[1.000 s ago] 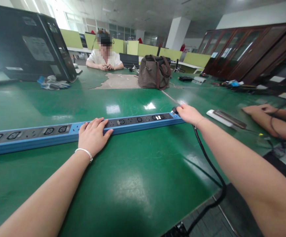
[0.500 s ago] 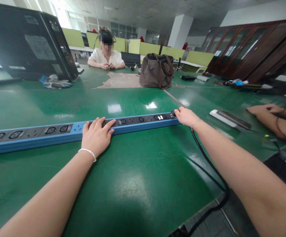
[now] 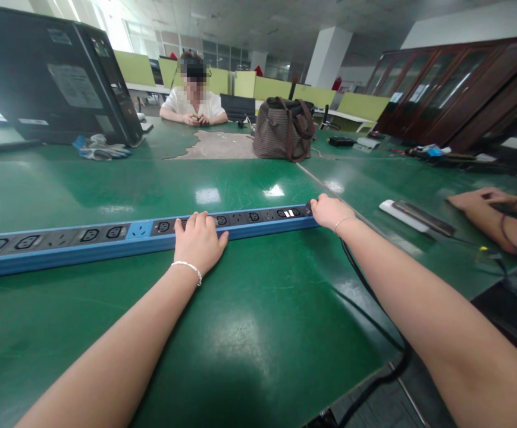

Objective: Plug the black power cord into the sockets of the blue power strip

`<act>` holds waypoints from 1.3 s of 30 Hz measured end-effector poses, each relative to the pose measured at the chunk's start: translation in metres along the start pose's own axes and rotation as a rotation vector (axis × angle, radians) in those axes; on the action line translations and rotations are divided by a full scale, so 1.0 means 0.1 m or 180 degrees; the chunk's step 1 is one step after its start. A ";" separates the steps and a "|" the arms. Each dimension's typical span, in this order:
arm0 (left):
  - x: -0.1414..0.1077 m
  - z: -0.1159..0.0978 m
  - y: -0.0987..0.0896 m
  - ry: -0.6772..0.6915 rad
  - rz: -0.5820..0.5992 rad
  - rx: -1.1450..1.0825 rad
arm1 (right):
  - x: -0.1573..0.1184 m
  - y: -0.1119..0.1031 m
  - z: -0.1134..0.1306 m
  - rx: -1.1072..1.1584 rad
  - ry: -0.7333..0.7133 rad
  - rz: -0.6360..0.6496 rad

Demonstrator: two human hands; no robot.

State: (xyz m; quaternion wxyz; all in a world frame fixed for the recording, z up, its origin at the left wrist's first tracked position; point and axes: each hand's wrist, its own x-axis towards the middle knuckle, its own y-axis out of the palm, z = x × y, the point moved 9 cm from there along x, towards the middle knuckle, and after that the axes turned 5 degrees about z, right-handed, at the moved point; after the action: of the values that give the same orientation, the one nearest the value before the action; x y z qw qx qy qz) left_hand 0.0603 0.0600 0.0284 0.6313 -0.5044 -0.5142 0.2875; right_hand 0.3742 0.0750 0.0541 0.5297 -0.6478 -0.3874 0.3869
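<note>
a green table (image 3: 285, 309) carries power strip (image 3: 140, 230), gloves (image 3: 103, 148), bag (image 3: 278, 132).

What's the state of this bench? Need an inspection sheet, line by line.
Surface: green table, glossy, scratched; irregular pale patch toward the far side.
Work items: long blue-and-black power strip lying flat, sockets up; black plug at its right end, mostly hidden, seating unclear.
Clutter: black case, gloves, brown bag, white bar.
Hands: left hand spread across the strip; right hand closed around the plug.
Cables: black cable runs from the right hand past the table edge.
Surroundings: person seated opposite, another's forearms at right, wooden cabinets, partitions.
</note>
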 end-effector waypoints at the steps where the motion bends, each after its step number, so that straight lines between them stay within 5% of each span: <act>1: 0.00 -0.02 0.00 0.0002 -0.0032 0.0040 | 0.02 0.02 0.02 -0.0141 -0.0143 0.0051; 4: -0.02 -0.02 0.02 0.0057 -0.0113 0.0069 | 0.06 0.09 0.07 -0.0526 -0.0517 0.0186; 10: -0.03 0.03 0.02 0.0048 -0.0168 0.0041 | 0.09 0.10 0.05 -0.0605 -0.0562 0.0200; 17: -0.02 0.02 0.01 0.0066 -0.0169 0.0047 | 0.04 0.08 0.01 0.0114 0.0099 0.0142; 27: -0.02 0.04 0.02 0.0095 -0.0188 0.0032 | -0.03 0.06 0.00 0.0223 0.0347 0.0077; 32: -0.02 0.04 0.02 0.0068 -0.0185 -0.0051 | 0.03 0.11 0.07 0.0190 0.0015 0.0250; 39: -0.02 0.04 0.02 0.0043 -0.0218 -0.0013 | -0.08 0.11 -0.01 0.0395 0.0311 -0.0167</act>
State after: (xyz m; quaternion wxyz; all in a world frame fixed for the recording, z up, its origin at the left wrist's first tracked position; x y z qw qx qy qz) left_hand 0.0561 0.0605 0.0252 0.6432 -0.4898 -0.5274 0.2613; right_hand 0.3724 0.0657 0.0443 0.5971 -0.6214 -0.3532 0.3641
